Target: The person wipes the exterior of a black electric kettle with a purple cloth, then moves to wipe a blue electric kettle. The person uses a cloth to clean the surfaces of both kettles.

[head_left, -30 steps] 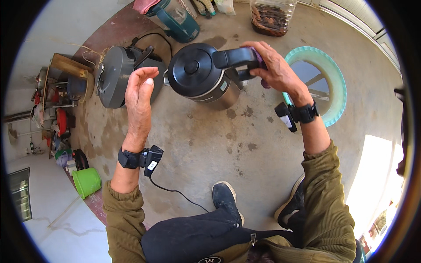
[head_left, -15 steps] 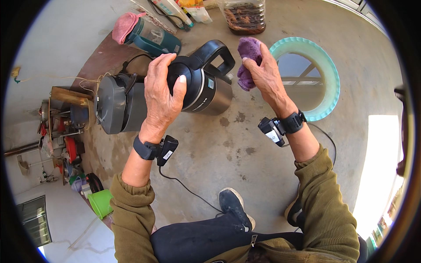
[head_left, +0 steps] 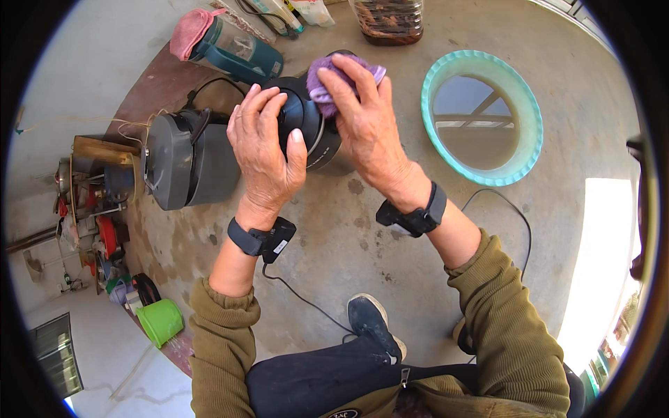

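Observation:
A black-lidded kettle (head_left: 325, 148) with a dark steel body and a big loop handle stands on the floor in front of me. My left hand (head_left: 268, 150) rests on its lid, fingers stretched out and a little apart. My right hand (head_left: 369, 132) grips a purple cloth (head_left: 320, 82), which lies against the kettle at the base of its handle. Cloth and fingers hide most of the handle.
A grey lidded appliance (head_left: 198, 164) stands left of the kettle. Behind are a teal blender jug (head_left: 244, 52) topped with a pink cloth (head_left: 193, 33) and a clear container (head_left: 390, 24). To the right sits a turquoise basin (head_left: 535, 132) of murky water. Wrist-device cables trail across the floor.
My right hand has swung left with the purple cloth, from the gap beside the basin onto the kettle. My left hand stays at the lid, shifted slightly.

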A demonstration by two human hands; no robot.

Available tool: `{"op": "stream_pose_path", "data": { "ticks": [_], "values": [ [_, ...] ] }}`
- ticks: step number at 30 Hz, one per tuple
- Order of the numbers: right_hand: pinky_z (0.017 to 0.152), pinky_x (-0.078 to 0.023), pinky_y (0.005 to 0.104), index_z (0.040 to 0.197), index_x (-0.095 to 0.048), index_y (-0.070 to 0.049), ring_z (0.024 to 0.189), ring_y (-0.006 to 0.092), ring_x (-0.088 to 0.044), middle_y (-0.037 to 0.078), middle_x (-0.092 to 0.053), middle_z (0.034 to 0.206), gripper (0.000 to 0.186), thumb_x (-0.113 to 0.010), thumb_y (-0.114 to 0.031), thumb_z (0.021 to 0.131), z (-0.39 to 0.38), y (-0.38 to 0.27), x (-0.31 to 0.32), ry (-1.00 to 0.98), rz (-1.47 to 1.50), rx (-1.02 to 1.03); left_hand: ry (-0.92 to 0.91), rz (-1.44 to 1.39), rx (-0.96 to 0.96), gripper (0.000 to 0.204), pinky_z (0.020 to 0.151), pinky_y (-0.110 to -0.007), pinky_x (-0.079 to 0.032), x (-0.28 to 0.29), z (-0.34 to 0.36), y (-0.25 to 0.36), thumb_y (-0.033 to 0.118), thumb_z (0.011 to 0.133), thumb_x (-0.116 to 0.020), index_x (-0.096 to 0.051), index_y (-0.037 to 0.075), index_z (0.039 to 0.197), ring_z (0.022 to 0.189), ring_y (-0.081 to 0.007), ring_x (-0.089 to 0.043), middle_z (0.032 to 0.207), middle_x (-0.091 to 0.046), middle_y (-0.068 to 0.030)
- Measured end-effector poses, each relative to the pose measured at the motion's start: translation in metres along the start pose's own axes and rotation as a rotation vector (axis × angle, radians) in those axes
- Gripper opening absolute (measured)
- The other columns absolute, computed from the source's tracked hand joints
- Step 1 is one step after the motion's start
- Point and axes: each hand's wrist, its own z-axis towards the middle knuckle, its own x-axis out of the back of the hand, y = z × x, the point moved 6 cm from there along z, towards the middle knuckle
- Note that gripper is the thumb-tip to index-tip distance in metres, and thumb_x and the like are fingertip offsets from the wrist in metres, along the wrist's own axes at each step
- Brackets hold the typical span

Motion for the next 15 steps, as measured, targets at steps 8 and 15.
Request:
{"op": "stream_pose_path", "data": {
  "ticks": [8, 15],
  "values": [
    [0.101, -0.049, 0.0383, 0.144, -0.055, -0.004, 0.118, 0.0358, -0.056, 0.018, -0.049, 0.131, 0.074, -0.063, 0.020, 0.074, -0.076, -0.014, -0.012, 0.022, 0.274, -0.239, -0.033, 0.122, -0.033, 0.048, 0.116, -0.060, -0.027, -0.007, 0.021, -0.004, 0.025, 0.093, -0.057, -0.056, 0.005, 0.137, 0.139, -0.0391, -0.045, 0.139, -0.055, -0.0151],
    [0.093, -0.050, 0.0419, 0.135, -0.059, -0.002, 0.105, 0.0374, -0.058, 0.018, -0.058, 0.118, 0.062, -0.060, 0.016, 0.075, -0.057, 0.031, -0.021, 0.008, 0.250, -0.285, -0.144, 0.108, -0.028, 0.053, 0.114, -0.062, -0.028, -0.018, 0.014, 0.006, 0.031, 0.091, -0.061, -0.057, 0.006, 0.138, 0.136, -0.0374, -0.049, 0.139, -0.055, -0.0138]
  ]
}}
